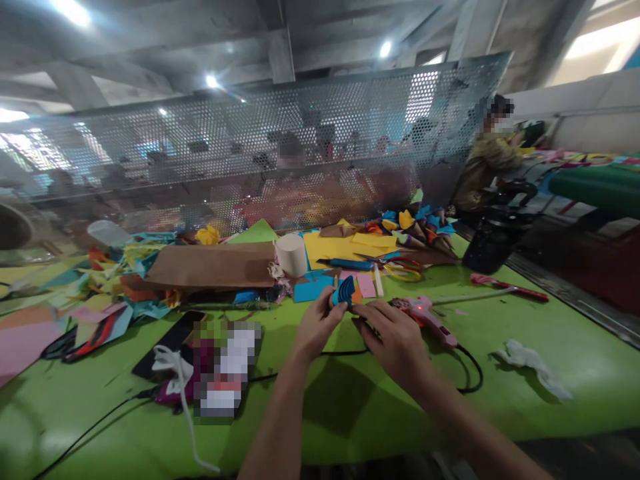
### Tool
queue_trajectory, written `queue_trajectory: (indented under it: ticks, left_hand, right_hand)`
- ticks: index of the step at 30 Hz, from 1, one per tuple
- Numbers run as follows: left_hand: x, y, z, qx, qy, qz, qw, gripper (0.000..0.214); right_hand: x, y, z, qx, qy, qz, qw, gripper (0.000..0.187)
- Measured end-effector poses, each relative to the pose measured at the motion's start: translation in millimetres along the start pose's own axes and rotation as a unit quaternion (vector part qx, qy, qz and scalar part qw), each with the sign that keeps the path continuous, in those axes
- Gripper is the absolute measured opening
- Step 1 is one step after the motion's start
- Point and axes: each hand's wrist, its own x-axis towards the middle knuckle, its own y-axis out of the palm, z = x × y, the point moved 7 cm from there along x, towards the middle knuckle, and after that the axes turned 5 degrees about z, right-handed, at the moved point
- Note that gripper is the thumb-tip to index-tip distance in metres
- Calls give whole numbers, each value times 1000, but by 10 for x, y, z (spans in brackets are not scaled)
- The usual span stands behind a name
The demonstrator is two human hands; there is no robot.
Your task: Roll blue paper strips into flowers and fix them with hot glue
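My left hand (320, 323) pinches a small piece of blue curled, layered paper (345, 289) above the middle of the green table. Just to its right, my right hand (393, 333) has its fingers stretched toward the paper, with a gap between thumb and fingers and nothing visible in it. Whether its fingertips touch the paper's lower edge I cannot tell. Beyond my right hand lies a pink glue gun (425, 312) with a small red light on. Flat blue paper pieces (313, 287) and pink paper (367, 285) rest behind my hands.
Behind are a white roll (291, 255), blue cutter (345, 265), scissors (400, 268) and brown paper (215, 263). Colored scraps pile at left near a phone (173, 343) and power strip (227, 373). A dark jug (495, 237) stands right. A perforated screen and another person are beyond.
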Motion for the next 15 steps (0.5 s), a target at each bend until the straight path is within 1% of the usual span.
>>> queue_trajectory:
  ticks: [6, 10, 12, 15]
  left_hand:
    - [5, -54, 102, 25, -19, -30, 999, 38]
    - [-1, -61, 69, 28, -17, -30, 999, 39]
    - [-2, -66, 31, 30, -8, -30, 999, 38]
    - [-5, -79, -16, 41, 1, -32, 999, 32]
  right_hand:
    - [-23, 34, -4, 7, 1, 15, 1000, 19]
    - [-27, -20, -33, 15, 13, 19, 1000, 22]
    - [-49, -116, -128, 13, 35, 8, 999, 20]
    - [-161, -320, -435, -8, 98, -5, 995, 16]
